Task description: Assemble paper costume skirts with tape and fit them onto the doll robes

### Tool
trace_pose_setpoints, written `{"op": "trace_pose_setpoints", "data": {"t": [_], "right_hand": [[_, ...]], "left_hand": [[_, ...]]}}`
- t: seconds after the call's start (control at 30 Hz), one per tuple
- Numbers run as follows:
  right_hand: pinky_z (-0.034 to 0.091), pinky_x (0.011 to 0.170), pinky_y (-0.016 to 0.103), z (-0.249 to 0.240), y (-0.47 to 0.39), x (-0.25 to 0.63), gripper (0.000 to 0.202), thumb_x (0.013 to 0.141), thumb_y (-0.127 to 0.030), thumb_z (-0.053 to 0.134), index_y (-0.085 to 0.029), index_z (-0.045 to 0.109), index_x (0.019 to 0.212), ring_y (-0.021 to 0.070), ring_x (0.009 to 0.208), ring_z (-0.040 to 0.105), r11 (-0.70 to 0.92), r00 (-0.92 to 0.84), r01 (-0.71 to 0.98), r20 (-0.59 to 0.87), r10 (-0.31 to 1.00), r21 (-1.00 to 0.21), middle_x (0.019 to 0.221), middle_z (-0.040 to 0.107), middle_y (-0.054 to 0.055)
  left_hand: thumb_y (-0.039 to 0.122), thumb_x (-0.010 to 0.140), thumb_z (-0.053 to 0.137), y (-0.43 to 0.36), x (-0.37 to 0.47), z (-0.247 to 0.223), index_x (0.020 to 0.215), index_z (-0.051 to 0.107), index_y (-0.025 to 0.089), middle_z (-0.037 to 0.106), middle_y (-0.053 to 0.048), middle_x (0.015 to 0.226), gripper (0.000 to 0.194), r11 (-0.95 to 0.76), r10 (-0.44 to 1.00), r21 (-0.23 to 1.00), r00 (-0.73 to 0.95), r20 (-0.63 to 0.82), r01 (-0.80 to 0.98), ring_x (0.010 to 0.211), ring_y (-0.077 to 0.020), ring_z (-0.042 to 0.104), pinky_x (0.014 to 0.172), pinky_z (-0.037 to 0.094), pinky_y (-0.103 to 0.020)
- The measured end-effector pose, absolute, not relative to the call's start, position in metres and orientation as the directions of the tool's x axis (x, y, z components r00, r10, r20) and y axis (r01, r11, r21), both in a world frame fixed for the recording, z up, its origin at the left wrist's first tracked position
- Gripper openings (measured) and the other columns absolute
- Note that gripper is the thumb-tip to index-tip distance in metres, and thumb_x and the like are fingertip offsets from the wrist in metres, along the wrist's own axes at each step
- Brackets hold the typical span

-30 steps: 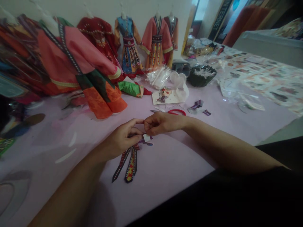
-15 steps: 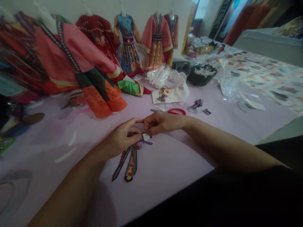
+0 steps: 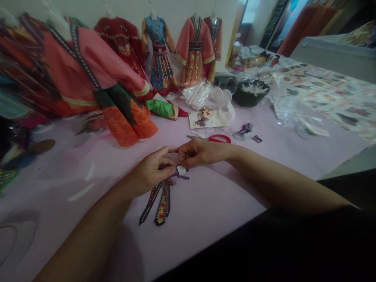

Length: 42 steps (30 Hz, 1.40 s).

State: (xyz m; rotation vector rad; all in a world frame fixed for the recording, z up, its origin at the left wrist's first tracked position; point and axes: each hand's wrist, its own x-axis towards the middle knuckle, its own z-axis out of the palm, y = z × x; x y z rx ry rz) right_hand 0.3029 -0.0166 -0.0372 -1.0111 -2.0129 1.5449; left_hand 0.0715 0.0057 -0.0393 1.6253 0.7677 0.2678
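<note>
My left hand point(image 3: 152, 170) and my right hand point(image 3: 201, 152) meet near the middle of the view, fingertips touching. Between them is a small white and purple piece point(image 3: 181, 170), pinched by my left thumb and fingers, with my right fingers closed at its upper edge. From under my left hand hang patterned ribbon strips point(image 3: 162, 203), dark-edged with white dots, red and yellow inside, lying on the pink tablecloth. What my right fingertips pinch is partly hidden.
Red-handled scissors point(image 3: 219, 138) lie just beyond my right hand. Purple scraps point(image 3: 257, 139), a white card point(image 3: 217, 118) and a dark basket point(image 3: 252, 93) are behind. Small costumes point(image 3: 160, 55) stand along the wall; a pink and orange one point(image 3: 96, 78) leans at left.
</note>
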Motion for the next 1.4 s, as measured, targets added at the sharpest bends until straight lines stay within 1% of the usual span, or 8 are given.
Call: {"op": "trace_pose_setpoints", "data": {"t": [0.2,0.5,0.77,0.93,1.03,1.17,1.3,1.4], "right_hand": [[0.039,0.059,0.020,-0.037,-0.017,0.301,0.006,0.084,-0.020,0.065,-0.013,0.064,0.085,0.0071,0.064,0.049,0.119,-0.648,0.298,-0.109,0.754,-0.947,0.072,0.059,-0.003],[0.039,0.060,0.021,-0.035,-0.019,0.299,0.006,0.083,-0.019,0.065,-0.014,0.062,0.084,0.0076,0.065,0.048,0.071,-0.628,0.303,-0.143,0.765,-0.950,0.073,0.059,-0.003],[0.038,0.058,0.021,-0.037,-0.018,0.298,0.007,0.083,-0.020,0.066,-0.014,0.062,0.083,0.0076,0.064,0.047,0.083,-0.621,0.311,-0.137,0.772,-0.947,0.072,0.058,-0.003],[0.036,0.057,0.022,-0.037,-0.018,0.299,0.010,0.085,-0.024,0.064,-0.015,0.061,0.083,0.0079,0.062,0.045,0.098,-0.617,0.330,-0.136,0.775,-0.939,0.070,0.055,-0.004],[0.035,0.058,0.022,-0.035,-0.018,0.300,0.010,0.087,-0.023,0.061,-0.014,0.062,0.083,0.0080,0.063,0.044,0.140,-0.619,0.331,-0.103,0.778,-0.933,0.070,0.054,-0.003],[0.034,0.058,0.022,-0.032,-0.017,0.304,0.019,0.091,-0.025,0.054,-0.012,0.068,0.088,0.0073,0.062,0.043,0.196,-0.617,0.329,-0.053,0.785,-0.924,0.068,0.052,-0.004],[0.029,0.053,0.021,-0.031,-0.016,0.308,0.021,0.092,-0.020,0.054,-0.010,0.072,0.092,0.0056,0.053,0.038,0.192,-0.526,0.331,-0.012,0.851,-0.924,0.058,0.045,-0.008],[0.032,0.052,0.021,-0.028,-0.017,0.310,0.018,0.093,-0.021,0.056,-0.011,0.071,0.091,0.0061,0.053,0.041,0.137,-0.442,0.347,-0.033,0.896,-0.928,0.058,0.048,-0.006]], "left_hand": [[0.027,0.087,0.066,0.004,0.072,-0.037,0.135,0.050,0.017,0.069,0.001,0.078,0.051,-0.027,0.609,0.945,0.755,-0.243,0.326,0.067,-0.0125,0.062,0.059,0.045,-0.022],[0.026,0.088,0.065,0.005,0.070,-0.037,0.137,0.049,0.018,0.069,0.001,0.079,0.051,-0.037,0.608,0.944,0.757,-0.240,0.328,0.066,-0.0112,0.058,0.058,0.042,-0.021],[0.031,0.088,0.070,0.004,0.071,-0.036,0.135,0.049,0.019,0.072,-0.003,0.089,0.054,0.009,0.604,0.941,0.748,-0.274,0.337,0.073,-0.0146,0.066,0.063,0.051,-0.024],[0.030,0.085,0.073,0.002,0.073,-0.036,0.134,0.050,0.017,0.072,-0.002,0.081,0.056,0.041,0.630,0.941,0.722,-0.285,0.336,0.066,-0.0146,0.067,0.059,0.052,-0.023],[0.029,0.086,0.072,0.002,0.074,-0.034,0.136,0.050,0.018,0.072,0.000,0.079,0.056,0.041,0.637,0.942,0.718,-0.281,0.332,0.066,-0.0136,0.067,0.058,0.052,-0.022],[0.030,0.087,0.072,0.004,0.073,-0.033,0.138,0.050,0.021,0.073,0.000,0.081,0.057,0.022,0.648,0.943,0.714,-0.266,0.332,0.067,-0.0133,0.067,0.059,0.054,-0.022],[0.030,0.088,0.072,0.004,0.072,-0.033,0.137,0.053,0.022,0.074,-0.001,0.083,0.053,-0.019,0.658,0.940,0.712,-0.245,0.341,0.069,-0.0130,0.067,0.060,0.054,-0.021],[0.029,0.089,0.071,0.004,0.071,-0.034,0.140,0.052,0.022,0.074,-0.001,0.086,0.055,-0.019,0.657,0.940,0.713,-0.244,0.340,0.071,-0.0133,0.067,0.060,0.054,-0.020]]}}
